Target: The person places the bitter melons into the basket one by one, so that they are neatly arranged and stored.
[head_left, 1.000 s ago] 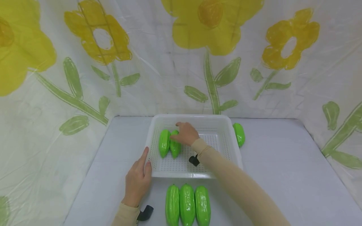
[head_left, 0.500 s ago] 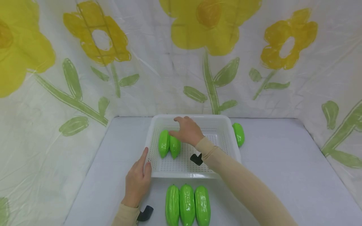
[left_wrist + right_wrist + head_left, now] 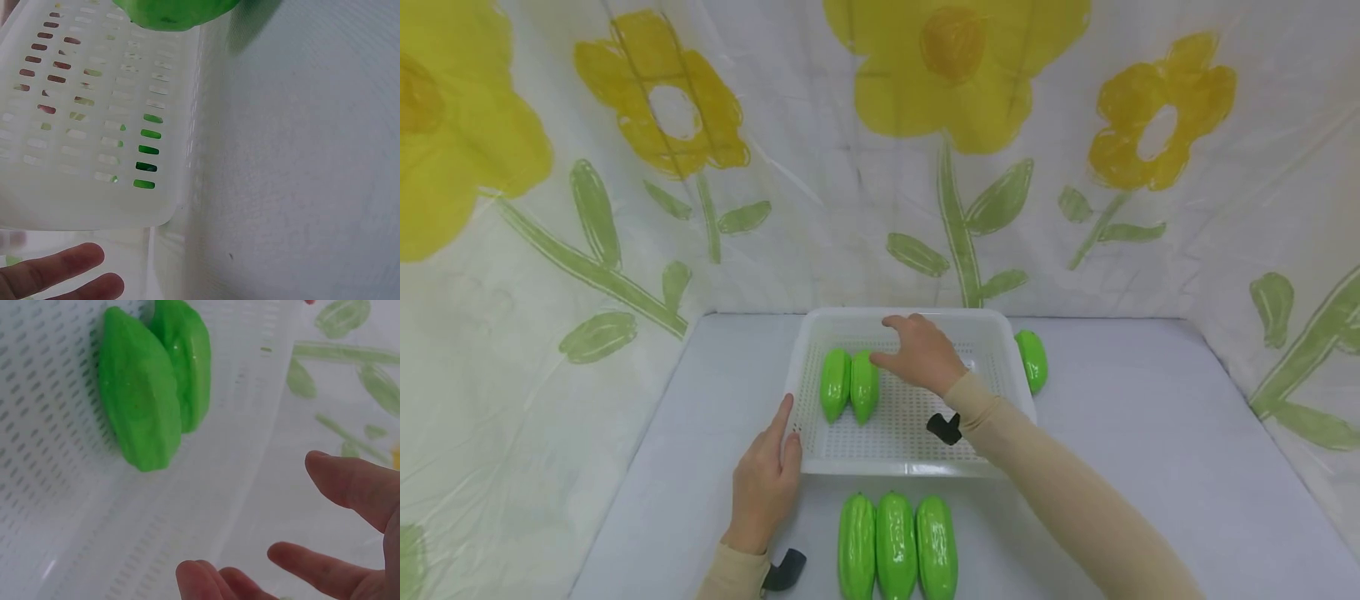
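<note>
Two glossy green ridged gourds [image 3: 835,385] lie side by side in the left part of a white perforated plastic basket [image 3: 910,468]. My right hand [image 3: 921,354] hovers over the basket, just right of the second gourd [image 3: 864,396]. Its thumb and fingers are spread apart, holding nothing; the right wrist view shows a gap between fingers [image 3: 340,484] and gourds [image 3: 140,394]. My left hand [image 3: 763,483] rests at the basket's left front corner, index finger straight along the side wall.
Three more green gourds [image 3: 897,546] lie in a row on the table in front of the basket. Another gourd [image 3: 1032,361] lies against the basket's right outer side. A flower-printed curtain [image 3: 820,208] rises behind the table.
My right hand has drawn away from the second gourd, moving right, and more of that gourd shows. The left hand and basket have stayed put.
</note>
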A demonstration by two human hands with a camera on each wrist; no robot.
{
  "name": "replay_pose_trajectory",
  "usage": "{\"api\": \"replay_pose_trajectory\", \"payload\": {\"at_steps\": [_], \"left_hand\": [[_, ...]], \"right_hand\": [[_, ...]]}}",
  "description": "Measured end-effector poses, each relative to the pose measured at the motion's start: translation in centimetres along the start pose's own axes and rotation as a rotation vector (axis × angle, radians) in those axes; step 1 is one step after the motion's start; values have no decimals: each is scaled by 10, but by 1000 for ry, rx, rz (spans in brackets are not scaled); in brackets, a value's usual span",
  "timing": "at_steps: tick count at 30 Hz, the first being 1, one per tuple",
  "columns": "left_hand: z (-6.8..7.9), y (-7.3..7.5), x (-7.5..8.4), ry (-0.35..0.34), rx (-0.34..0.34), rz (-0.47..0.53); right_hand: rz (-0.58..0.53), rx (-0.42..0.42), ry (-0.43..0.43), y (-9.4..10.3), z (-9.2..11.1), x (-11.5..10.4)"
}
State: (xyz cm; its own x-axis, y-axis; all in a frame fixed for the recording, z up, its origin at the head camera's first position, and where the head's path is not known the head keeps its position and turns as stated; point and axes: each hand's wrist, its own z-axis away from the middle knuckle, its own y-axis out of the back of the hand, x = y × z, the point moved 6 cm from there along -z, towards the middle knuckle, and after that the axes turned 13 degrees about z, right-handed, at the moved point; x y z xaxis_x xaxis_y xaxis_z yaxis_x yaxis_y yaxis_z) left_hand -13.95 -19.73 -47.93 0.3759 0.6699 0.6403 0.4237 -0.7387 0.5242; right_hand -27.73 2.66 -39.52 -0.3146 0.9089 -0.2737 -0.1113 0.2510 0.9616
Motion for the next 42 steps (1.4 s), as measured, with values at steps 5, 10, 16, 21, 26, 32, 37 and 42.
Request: {"api": "replay_pose_trajectory", "payload": {"at_steps": [5, 10, 16, 21, 26, 32, 37, 42], "left_hand": [[0, 0, 0, -5, 1, 3], [1, 0, -4, 8, -4, 4], [2, -1, -5, 9, -6, 8], [2, -1, -4, 12, -7, 10], [1, -2, -5, 12, -12, 10], [0, -2, -5, 7, -15, 8], [1, -2, -5, 17, -17, 5], [1, -2, -5, 20, -16, 7]], "right_hand": [[10, 14, 7, 7, 9, 15], [16, 24, 4, 17, 15, 30], [-1, 38, 0, 31, 26, 49], [-13, 45, -17, 44, 37, 69], [-21, 20, -66, 53, 50, 91], [-35, 13, -110, 63, 62, 113], [-30, 14, -136, 67, 70, 131], [-17, 17, -162, 70, 78, 152]]}}
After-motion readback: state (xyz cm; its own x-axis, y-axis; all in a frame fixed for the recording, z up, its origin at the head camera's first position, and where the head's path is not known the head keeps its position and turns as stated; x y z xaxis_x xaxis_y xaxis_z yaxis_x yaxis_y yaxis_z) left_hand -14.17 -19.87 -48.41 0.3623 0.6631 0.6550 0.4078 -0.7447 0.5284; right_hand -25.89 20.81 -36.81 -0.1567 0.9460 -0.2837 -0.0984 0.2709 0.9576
